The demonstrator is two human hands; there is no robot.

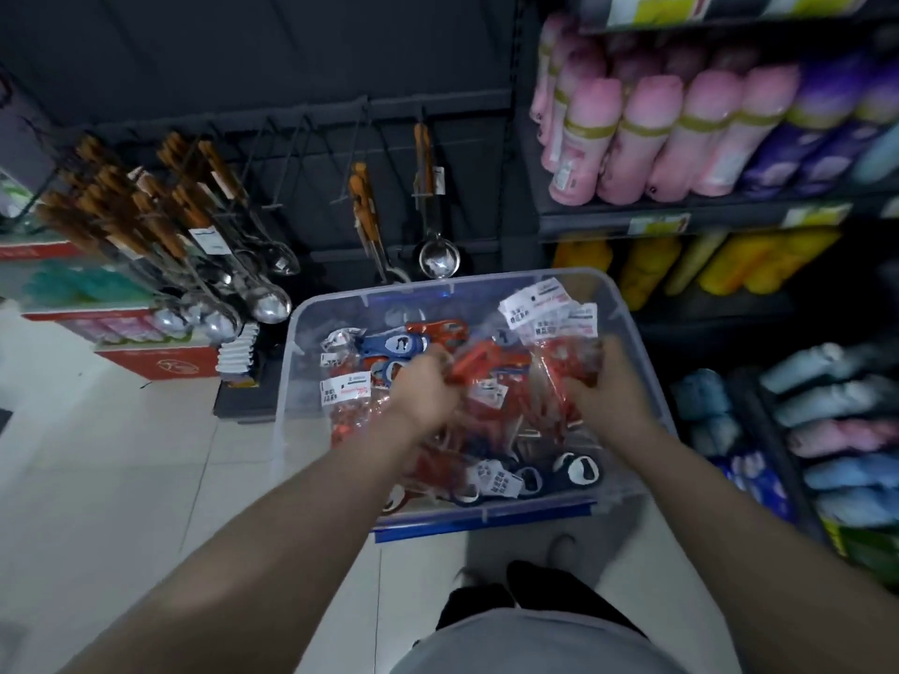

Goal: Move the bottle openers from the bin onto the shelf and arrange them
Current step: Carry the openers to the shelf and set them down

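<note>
Shelving takes up most of what I see: the dark metal peg rack [438, 102] ahead of me carries steel ladles with brown wooden handles [160, 221] on its left hooks, and I can find no bottle opener on it anywhere. Below it, on the pale tiled floor [121, 454], sits the clear plastic storage bin with blue clips [292, 381]. It holds a loose heap of red and blue plastic bottle openers in clear packets with white labels [399, 345], which covers most of its bottom.

So I judge the job barely begun. All the stock I can see is in the bin, and the moving across and the lining-up are left to do.

Both my hands are down inside the bin, apart from each other. My right hand [608, 391] is curled round a bunch of red packets [559, 362] whose white tags stick up. My left hand [423, 386] grips a single orange-red opener [479, 360], though blur hides exactly how the fingers lie.
</note>
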